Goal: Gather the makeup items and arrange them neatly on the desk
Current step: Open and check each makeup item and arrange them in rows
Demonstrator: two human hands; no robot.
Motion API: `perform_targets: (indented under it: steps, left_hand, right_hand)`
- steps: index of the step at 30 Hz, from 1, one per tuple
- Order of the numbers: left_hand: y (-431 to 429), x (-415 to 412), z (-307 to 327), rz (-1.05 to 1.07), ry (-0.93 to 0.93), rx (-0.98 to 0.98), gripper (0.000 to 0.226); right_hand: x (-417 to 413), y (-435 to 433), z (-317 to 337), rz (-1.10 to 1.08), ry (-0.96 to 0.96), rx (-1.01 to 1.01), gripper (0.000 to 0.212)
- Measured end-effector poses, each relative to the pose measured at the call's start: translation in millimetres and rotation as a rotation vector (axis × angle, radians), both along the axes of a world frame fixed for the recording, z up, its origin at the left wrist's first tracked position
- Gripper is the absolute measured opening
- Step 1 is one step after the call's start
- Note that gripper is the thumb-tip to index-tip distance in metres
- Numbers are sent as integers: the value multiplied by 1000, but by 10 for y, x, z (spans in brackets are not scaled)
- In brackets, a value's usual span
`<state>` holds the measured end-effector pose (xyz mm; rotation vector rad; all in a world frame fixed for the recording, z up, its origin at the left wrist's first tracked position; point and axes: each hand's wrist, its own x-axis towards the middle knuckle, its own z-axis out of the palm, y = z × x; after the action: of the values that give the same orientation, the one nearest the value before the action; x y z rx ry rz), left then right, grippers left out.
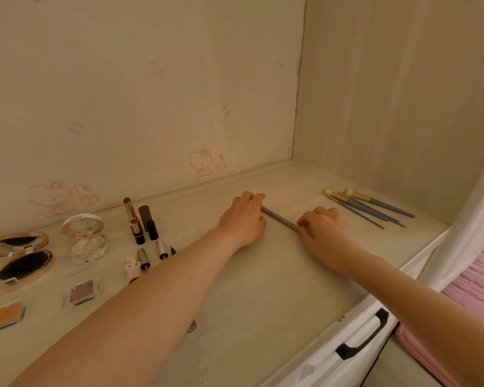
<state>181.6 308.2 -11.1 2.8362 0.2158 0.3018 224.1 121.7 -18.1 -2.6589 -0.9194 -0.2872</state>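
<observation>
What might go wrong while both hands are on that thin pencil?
The left forearm lies right beside the lipsticks, some standing upright, so pulling it back could topple them. The pencil is round and might roll when the left hand and right hand let go, perhaps toward the brushes.

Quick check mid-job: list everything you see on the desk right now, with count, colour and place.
Grey slim makeup pencil: one, desk centre, held at both ends.
Blue-grey handled makeup brushes: about four, gold ferrules, far right, lying together.
Round gold-rimmed compacts: two, open, far left; dark one, pale marbled one.
Lipsticks and tubes: several, rose-gold, brown and black, left of centre; exact count unclear.
Small square eyeshadow pans: two, near left; mauve, orange.
Pale wooden desk: one.
Black drawer handle: one, lower right.
Left hand: on pencil's far end.
Right hand: on pencil's near end.
</observation>
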Motion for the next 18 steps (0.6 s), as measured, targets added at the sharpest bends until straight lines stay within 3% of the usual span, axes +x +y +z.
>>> perform_targets:
  steps: [5,10,18]
  left_hand:
    - [40,137,0,-2,95,-28,51]
    - [65,48,-27,21,-13,-187,44]
    - [215,-325,1,-47,-106,-216,25]
  right_hand:
    - [-18,-19,-26,21,-20,28,28]
    - [-60,-37,-25,26,-13,56,25]
    - [-253,-26,39,25,72,124,21]
